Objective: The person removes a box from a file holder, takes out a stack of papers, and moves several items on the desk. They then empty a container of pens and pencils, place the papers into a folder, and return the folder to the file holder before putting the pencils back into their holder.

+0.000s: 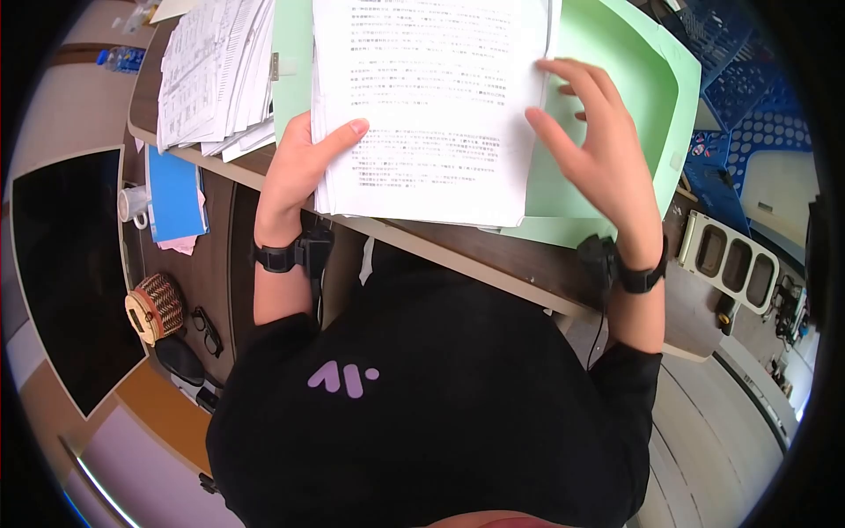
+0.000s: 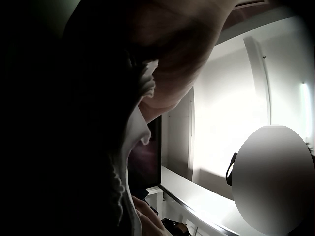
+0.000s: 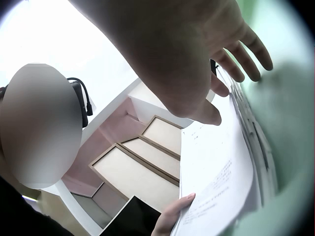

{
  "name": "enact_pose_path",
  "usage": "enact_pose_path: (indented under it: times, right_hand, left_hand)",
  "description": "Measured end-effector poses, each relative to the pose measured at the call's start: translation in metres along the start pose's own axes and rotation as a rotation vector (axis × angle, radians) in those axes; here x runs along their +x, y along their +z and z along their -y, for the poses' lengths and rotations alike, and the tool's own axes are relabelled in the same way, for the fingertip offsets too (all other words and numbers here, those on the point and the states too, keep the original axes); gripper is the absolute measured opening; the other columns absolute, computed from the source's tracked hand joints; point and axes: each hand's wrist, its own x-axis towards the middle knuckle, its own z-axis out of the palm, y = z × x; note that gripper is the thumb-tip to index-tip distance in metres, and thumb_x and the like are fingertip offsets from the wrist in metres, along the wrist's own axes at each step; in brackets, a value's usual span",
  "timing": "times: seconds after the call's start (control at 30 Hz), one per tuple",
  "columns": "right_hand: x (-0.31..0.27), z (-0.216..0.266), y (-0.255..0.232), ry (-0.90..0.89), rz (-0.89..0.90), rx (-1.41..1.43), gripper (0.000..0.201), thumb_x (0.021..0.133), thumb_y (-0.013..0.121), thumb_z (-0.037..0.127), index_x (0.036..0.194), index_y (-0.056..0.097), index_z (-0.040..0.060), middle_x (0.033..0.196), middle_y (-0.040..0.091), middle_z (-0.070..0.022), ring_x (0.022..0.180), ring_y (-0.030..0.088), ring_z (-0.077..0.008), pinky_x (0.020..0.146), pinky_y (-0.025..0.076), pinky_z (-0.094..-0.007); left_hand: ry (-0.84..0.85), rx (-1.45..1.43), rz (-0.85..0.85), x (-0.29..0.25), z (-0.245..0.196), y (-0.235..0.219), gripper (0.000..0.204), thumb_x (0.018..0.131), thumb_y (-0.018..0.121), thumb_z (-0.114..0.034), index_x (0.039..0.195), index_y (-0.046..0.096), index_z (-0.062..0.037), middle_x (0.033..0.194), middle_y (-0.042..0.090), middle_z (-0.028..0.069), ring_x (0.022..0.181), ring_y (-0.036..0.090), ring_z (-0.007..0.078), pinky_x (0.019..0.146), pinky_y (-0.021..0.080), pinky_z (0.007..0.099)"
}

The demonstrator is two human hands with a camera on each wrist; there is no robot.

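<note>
A thick stack of printed sheets (image 1: 422, 114) lies over a light green file box (image 1: 634, 97). My left hand (image 1: 304, 163) grips the stack at its left edge, thumb flat on the top page and fingers hidden at the side. In the right wrist view the left thumb shows on the page's near edge. My right hand (image 1: 598, 132) is at the stack's right edge, its fingers spread and loosely bent, with fingertips right by the paper's side. The sheets' edges (image 3: 258, 142) stand against the green wall in the right wrist view. The left wrist view is mostly dark.
Another pile of papers (image 1: 211, 79) sits on the table's left part. Beyond the left edge are a blue folder (image 1: 176, 194), a white mug (image 1: 133, 204), a woven basket (image 1: 157, 308), glasses (image 1: 207, 331) and a dark screen (image 1: 75, 273). Blue crates (image 1: 731, 79) stand to the right.
</note>
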Motion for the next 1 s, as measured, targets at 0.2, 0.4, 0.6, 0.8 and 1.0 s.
enact_pose_path:
  times: [0.2,0.4,0.6,0.8,1.0]
  right_hand:
    - [0.051,-0.007,0.006,0.002,-0.045,-0.142,0.048,0.094,0.067,0.034,0.132,0.06,0.006,0.122,0.063,-0.0165,0.105,0.065,-0.0294,0.077,0.052,-0.0377]
    - [0.079,-0.005,0.011,0.152,-0.075,-0.153,0.057,0.088,0.066,0.021,0.138,0.052,-0.0032,0.133,0.058,-0.0254,0.125,0.055,-0.0368,0.108,0.041,-0.0391]
    - [0.084,-0.014,0.02,0.095,-0.126,-0.161,0.057,0.09,0.066,0.022,0.138,0.051,-0.0037,0.138,0.055,-0.0266,0.131,0.051,-0.0384,0.111,0.038,-0.0412]
    - [0.082,-0.021,0.023,0.041,-0.116,-0.174,0.058,0.09,0.066,0.023,0.139,0.049,-0.0035,0.139,0.054,-0.0266,0.132,0.049,-0.0383,0.112,0.036,-0.0419]
    - [0.081,-0.021,0.024,0.035,-0.106,-0.206,0.06,0.091,0.065,0.025,0.141,0.047,-0.0037,0.139,0.053,-0.0271,0.132,0.049,-0.0389,0.112,0.036,-0.0428]
  left_hand:
    - [0.003,0.01,0.021,0.0,0.004,-0.003,0.04,0.096,0.067,-0.02,0.122,0.061,0.0095,0.108,0.071,0.0145,0.094,0.067,0.0157,0.081,0.054,0.0291]
    - [0.012,0.001,0.055,0.001,0.006,-0.005,0.039,0.096,0.067,-0.019,0.122,0.061,0.0096,0.108,0.071,0.0141,0.094,0.067,0.0158,0.081,0.054,0.0291]
    - [0.015,-0.019,0.07,0.003,0.009,-0.007,0.038,0.096,0.066,-0.017,0.123,0.061,0.0084,0.109,0.071,0.0135,0.096,0.067,0.016,0.081,0.054,0.0291]
    - [0.014,-0.063,0.098,0.005,0.013,-0.01,0.038,0.096,0.066,-0.017,0.124,0.061,0.0076,0.111,0.07,0.0138,0.097,0.067,0.0164,0.083,0.054,0.0298]
    - [0.012,-0.065,0.092,0.005,0.013,-0.01,0.039,0.096,0.067,-0.018,0.123,0.061,0.0085,0.111,0.07,0.0144,0.097,0.067,0.017,0.083,0.054,0.0301]
